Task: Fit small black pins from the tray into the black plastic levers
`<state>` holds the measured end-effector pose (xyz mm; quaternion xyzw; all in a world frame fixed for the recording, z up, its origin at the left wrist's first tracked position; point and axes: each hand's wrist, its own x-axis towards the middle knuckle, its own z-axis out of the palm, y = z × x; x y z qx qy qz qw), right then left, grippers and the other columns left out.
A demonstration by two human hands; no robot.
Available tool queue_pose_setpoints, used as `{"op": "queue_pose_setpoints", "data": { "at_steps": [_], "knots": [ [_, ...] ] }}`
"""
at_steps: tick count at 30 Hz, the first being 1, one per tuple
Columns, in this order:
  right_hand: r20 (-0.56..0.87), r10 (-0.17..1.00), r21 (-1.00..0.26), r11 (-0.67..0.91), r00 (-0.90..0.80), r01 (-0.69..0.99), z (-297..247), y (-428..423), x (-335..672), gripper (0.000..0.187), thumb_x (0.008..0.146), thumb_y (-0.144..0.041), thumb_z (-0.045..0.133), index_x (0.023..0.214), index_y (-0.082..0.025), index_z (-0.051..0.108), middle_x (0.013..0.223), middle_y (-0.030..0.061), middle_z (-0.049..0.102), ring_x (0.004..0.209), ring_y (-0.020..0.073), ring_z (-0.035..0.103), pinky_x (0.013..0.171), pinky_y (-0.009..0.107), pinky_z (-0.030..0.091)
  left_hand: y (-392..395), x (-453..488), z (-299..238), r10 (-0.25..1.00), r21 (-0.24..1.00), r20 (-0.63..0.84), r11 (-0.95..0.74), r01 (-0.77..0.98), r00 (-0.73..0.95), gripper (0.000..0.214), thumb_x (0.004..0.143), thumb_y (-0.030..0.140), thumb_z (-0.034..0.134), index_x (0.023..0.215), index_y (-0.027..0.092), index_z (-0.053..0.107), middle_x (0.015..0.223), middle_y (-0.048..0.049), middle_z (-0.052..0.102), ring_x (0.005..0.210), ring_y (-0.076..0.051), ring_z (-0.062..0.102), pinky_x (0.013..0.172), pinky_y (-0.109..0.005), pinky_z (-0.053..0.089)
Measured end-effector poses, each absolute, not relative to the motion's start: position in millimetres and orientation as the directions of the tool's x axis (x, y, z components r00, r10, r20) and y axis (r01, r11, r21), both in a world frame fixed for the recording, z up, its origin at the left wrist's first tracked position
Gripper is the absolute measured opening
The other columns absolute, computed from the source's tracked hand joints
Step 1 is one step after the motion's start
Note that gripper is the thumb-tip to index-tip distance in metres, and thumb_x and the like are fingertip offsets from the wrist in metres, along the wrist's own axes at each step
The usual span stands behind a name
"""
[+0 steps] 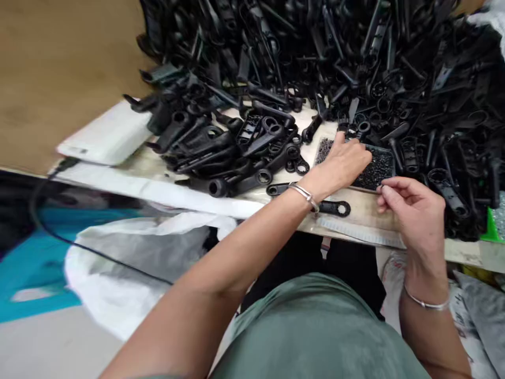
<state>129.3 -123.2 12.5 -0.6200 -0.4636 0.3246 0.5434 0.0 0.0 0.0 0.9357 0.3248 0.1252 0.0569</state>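
A pale worktop (371, 208) is heaped along its far side with black ring-ended parts (256, 47), and a looser group of them is spread to the left, near the front edge. The far left is closed off by a brown panel (71, 63). In front of it a flat white box (110, 134) is laid, into whose near corner a dark cable (98, 258) is plugged. Below the front edge, a white bag (90, 295) and something blue (43, 237) are seen; at the right end, part of a green container (491, 226) is shown.

Fine marks are borne by a pale strip (361, 231) along the front edge, but they are too small to be read. Print on a bag (460, 316) at lower right is likewise too blurred to be made out.

A shallow tray (393, 167) filled with small black pieces (379, 166) is set between the heap and the front edge. The left hand (349, 157) is held over it, fingers partly bent; whether anything is gripped cannot be told. By the right hand (410, 205), a tiny dark piece (381, 186) is pinched between thumb and finger at the tray's near right corner.
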Motion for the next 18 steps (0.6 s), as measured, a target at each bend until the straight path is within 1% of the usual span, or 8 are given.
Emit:
{"op": "queue_pose_setpoints", "data": {
  "at_steps": [3, 6, 9, 11, 12, 14, 16, 18],
  "knots": [
    [0.1, 0.925, -0.983, 0.035, 0.367, 0.179, 12.6, -123.5, 126.8, 0.008, 0.077, -0.016, 0.072, 0.085, -0.019, 0.074, 0.072, -0.0007, 0.072, 0.056, 0.0088, 0.064, 0.05, 0.02, 0.057, 3.1, -3.8, 8.3, 0.66, 0.277, 0.2, -0.747, 0.605, 0.724, 0.033, 0.084, -0.003, 0.042, 0.089, 0.013, 0.07, 0.091, -0.0106, 0.071, 0.098, -0.024, 0.063, 0.093, -0.041, 0.041],
    [0.052, 0.929, -0.998, 0.04, 0.367, 0.039, 11.8, -123.2, 124.6, 0.01, 0.075, -0.02, 0.076, 0.086, -0.019, 0.075, 0.073, -0.0002, 0.072, 0.056, 0.0088, 0.064, 0.05, 0.02, 0.057, 0.0, -13.8, 16.7, 0.728, 0.536, 0.225, -0.648, 0.541, 0.648, 0.019, 0.083, 0.005, 0.053, 0.083, 0.014, 0.07, 0.081, -0.0048, 0.069, 0.083, -0.019, 0.062, 0.081, -0.033, 0.044],
    [-0.036, 0.937, -0.991, 0.011, 0.347, -0.133, 10.8, -123.7, 122.4, 0.015, 0.071, -0.023, 0.081, 0.085, -0.02, 0.076, 0.073, 0.0001, 0.072, 0.057, 0.0084, 0.063, 0.051, 0.02, 0.057, -13.8, -27.7, 20.5, 0.81, 0.849, 0.243, -0.443, 0.286, 0.533, 0.009, 0.08, 0.009, 0.062, 0.076, 0.014, 0.069, 0.071, 0.0003, 0.066, 0.07, -0.013, 0.059, 0.071, -0.027, 0.044],
    [-0.083, 0.946, -0.977, -0.015, 0.315, -0.213, 10.2, -125.1, 120.4, 0.017, 0.069, -0.025, 0.083, 0.084, -0.021, 0.076, 0.074, 0.0001, 0.072, 0.058, 0.0079, 0.063, 0.051, 0.018, 0.056, -27.8, -35.9, 18.7, 0.863, 0.971, 0.191, -0.235, 0.036, 0.467, 0.004, 0.075, 0.009, 0.067, 0.074, 0.013, 0.068, 0.071, 0.0007, 0.066, 0.068, -0.01, 0.058, 0.068, -0.024, 0.046],
    [-0.098, 0.95, -0.971, -0.027, 0.295, -0.238, 10.1, -126.1, 118.8, 0.017, 0.069, -0.025, 0.084, 0.083, -0.021, 0.076, 0.075, 0.0, 0.072, 0.058, 0.0076, 0.063, 0.051, 0.018, 0.055, -35.4, -39.2, 16.8, 0.884, 0.989, 0.148, -0.122, -0.086, 0.443, 0.004, 0.072, 0.01, 0.071, 0.074, 0.012, 0.068, 0.073, 0.0008, 0.067, 0.068, -0.01, 0.059, 0.068, -0.024, 0.047],
    [-0.113, 0.959, -0.964, -0.042, 0.259, -0.264, 9.8, -128.5, 114.5, 0.017, 0.068, -0.026, 0.085, 0.081, -0.022, 0.076, 0.075, -0.0007, 0.071, 0.059, 0.0068, 0.062, 0.051, 0.016, 0.053, -49.9, -44.4, 11.7, 0.908, 0.955, 0.058, 0.071, -0.289, 0.415, 0.016, 0.066, 0.014, 0.08, 0.076, 0.012, 0.068, 0.074, 0.0012, 0.068, 0.069, -0.009, 0.061, 0.07, -0.023, 0.05],
    [-0.11, 0.965, -0.962, -0.044, 0.237, -0.268, 9.3, -130.8, 108.5, 0.016, 0.068, -0.027, 0.085, 0.08, -0.023, 0.076, 0.073, -0.0019, 0.068, 0.059, 0.0063, 0.059, 0.05, 0.015, 0.05, -62.1, -48.2, 6.5, 0.911, 0.888, -0.009, 0.196, -0.415, 0.412, 0.028, 0.059, 0.02, 0.088, 0.076, 0.013, 0.068, 0.074, 0.0014, 0.068, 0.068, -0.009, 0.063, 0.071, -0.023, 0.052],
    [-0.096, 0.968, -0.961, -0.03, 0.231, -0.275, 8.4, -132.6, 102.0, 0.017, 0.066, -0.027, 0.087, 0.079, -0.024, 0.076, 0.072, -0.0025, 0.067, 0.059, 0.0062, 0.058, 0.05, 0.016, 0.05, -71.3, -51.2, 2.4, 0.906, 0.836, -0.046, 0.265, -0.48, 0.421, 0.034, 0.056, 0.023, 0.092, 0.077, 0.013, 0.067, 0.074, 0.001, 0.07, 0.069, -0.009, 0.065, 0.071, -0.023, 0.053]
  ]
}}
